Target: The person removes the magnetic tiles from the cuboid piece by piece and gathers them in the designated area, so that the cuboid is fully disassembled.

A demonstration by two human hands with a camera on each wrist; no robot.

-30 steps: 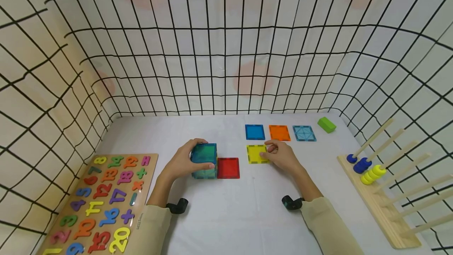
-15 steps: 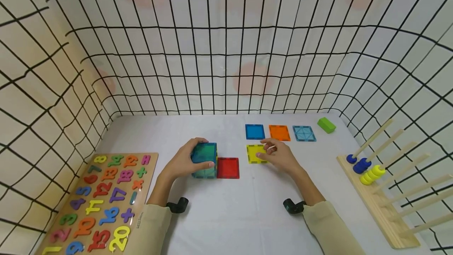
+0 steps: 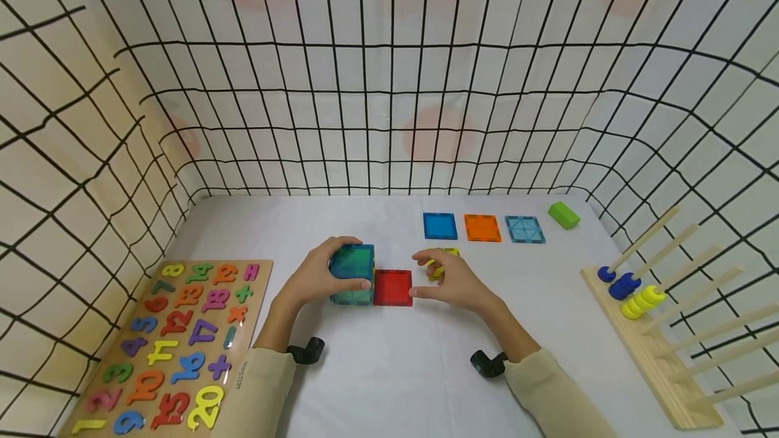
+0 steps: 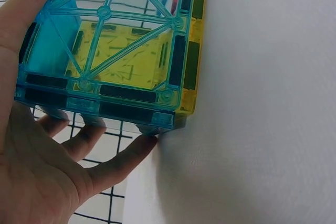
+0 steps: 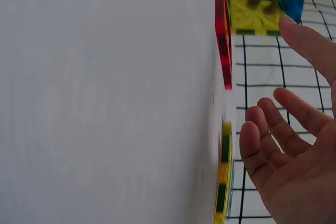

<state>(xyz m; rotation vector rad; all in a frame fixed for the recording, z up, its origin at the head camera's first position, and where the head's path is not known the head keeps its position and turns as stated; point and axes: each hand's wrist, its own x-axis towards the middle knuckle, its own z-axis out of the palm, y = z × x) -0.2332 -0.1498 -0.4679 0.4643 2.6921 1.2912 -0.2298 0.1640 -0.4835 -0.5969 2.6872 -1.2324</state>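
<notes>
A cube of see-through magnetic tiles (image 3: 351,263), blue-green on top with a yellow side, stands on the white cloth. My left hand (image 3: 316,276) grips it, thumb on the near side and fingers around the back. In the left wrist view, the tile facing the camera (image 4: 103,12) has a lattice of ribs. Flat against the cube's right side lies a red tile (image 3: 393,288). My right hand (image 3: 459,282) hovers with parted fingers and nothing in them, thumb by the red tile's right edge. It partly covers a yellow tile (image 3: 452,251) lying on the cloth.
Behind lie a blue tile (image 3: 439,226), an orange tile (image 3: 483,228), a ribbed light-blue tile (image 3: 525,229) and a green block (image 3: 563,215). A number puzzle board (image 3: 245,330) is at left, a wooden peg rack (image 3: 633,350) at right. Black wire mesh (image 3: 389,93) surrounds the table.
My right hand has left the yellow tile's right edge and moved left and slightly nearer, toward the red tile, its fingers spreading. My left hand and the cube have stayed put.
</notes>
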